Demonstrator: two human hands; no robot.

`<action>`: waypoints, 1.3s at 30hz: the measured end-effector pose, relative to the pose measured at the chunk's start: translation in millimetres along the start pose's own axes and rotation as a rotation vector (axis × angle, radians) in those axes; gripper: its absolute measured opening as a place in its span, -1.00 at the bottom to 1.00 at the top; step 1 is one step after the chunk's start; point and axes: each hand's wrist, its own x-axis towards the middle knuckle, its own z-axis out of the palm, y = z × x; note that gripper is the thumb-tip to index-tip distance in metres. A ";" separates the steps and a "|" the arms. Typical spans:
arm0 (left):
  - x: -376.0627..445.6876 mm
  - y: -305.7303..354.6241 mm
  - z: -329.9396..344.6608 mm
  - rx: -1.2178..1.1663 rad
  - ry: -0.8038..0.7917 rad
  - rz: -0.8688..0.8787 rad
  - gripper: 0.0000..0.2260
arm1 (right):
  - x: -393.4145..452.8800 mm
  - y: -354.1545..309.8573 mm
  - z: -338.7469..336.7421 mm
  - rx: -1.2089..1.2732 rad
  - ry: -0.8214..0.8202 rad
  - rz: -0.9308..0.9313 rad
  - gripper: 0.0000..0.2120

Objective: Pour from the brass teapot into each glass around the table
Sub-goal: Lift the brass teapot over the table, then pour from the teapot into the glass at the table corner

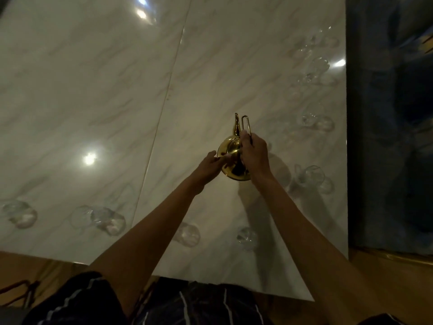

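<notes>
The brass teapot [230, 150] stands on the white marble table [93, 102], its spout pointing away from me. My right hand [254, 154] is closed around its wire handle. My left hand [210, 164] pinches the lid at the pot's left side. Clear glasses stand along the near edge [110, 219], [188, 233], [246, 236] and along the right edge [312, 175], [309, 119], [316, 66]. They are faint and I cannot tell whether they hold liquid.
Another clear glass [18, 213] stands at the near left. The table's right edge meets a dark blue area [389, 137]. A wooden floor [386, 285] shows at the near right. My legs in dark striped shorts [164, 303] are below the near edge.
</notes>
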 end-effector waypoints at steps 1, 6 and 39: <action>-10.3 -2.9 -4.5 -0.010 0.008 -0.003 -0.63 | -9.8 -6.1 1.0 -0.004 -0.017 -0.024 -0.59; -55.9 -32.7 -35.3 -0.030 0.076 0.085 -0.77 | -65.7 -35.7 15.0 -0.039 -0.150 -0.094 -0.61; -302.6 -257.1 -303.8 -0.381 0.464 0.095 -0.40 | -345.1 -157.9 284.0 -0.181 -0.702 -0.262 -0.73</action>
